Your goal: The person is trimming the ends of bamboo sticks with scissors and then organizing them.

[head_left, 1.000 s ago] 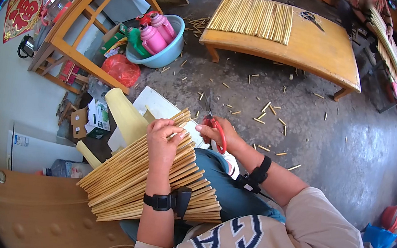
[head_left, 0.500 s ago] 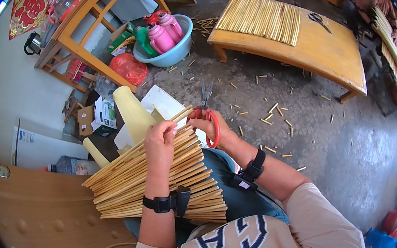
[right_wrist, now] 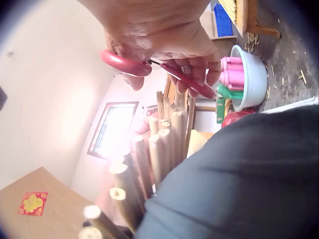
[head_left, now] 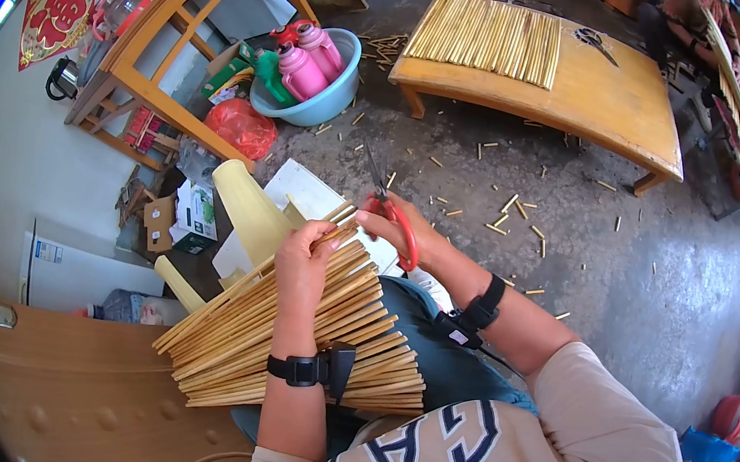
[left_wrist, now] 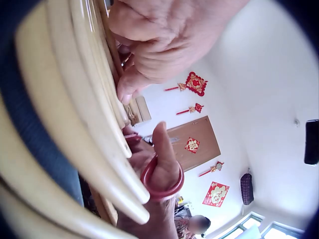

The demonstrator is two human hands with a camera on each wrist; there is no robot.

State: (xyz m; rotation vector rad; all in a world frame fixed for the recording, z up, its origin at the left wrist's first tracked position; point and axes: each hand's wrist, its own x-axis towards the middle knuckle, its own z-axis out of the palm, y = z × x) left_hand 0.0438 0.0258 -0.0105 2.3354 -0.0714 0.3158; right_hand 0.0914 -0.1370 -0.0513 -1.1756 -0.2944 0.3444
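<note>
A fanned bundle of thin yellowish sticks (head_left: pixel 313 316) lies across the person's lap. The left hand (head_left: pixel 303 260) lies over the bundle's far side and pinches sticks near their ends. In the left wrist view, its thumb and fingers (left_wrist: pixel 130 82) press at the edge of the sticks. Beside those ends, the right hand (head_left: pixel 400 224) grips red-handled scissors (head_left: pixel 408 240) with a thumb through one loop. The dark blades (head_left: pixel 377 175) point away, over the floor. The right wrist view shows the scissors' red handles (right_wrist: pixel 187 79) above the cut stick ends (right_wrist: pixel 119 169).
A low wooden table (head_left: pixel 608 94) ahead carries a row of sticks and another pair of scissors (head_left: pixel 594 44). Short cut pieces (head_left: pixel 506 213) litter the floor. A blue basin (head_left: pixel 337 88) with pink flasks stands left, near a wooden frame (head_left: pixel 145 65). Another person (head_left: pixel 690 30) is far right.
The scissors' blades swung upright and spread half a second ago, and now lean left again, closer together. The right hand stays by the stick ends; the left fingers shifted slightly along the sticks.
</note>
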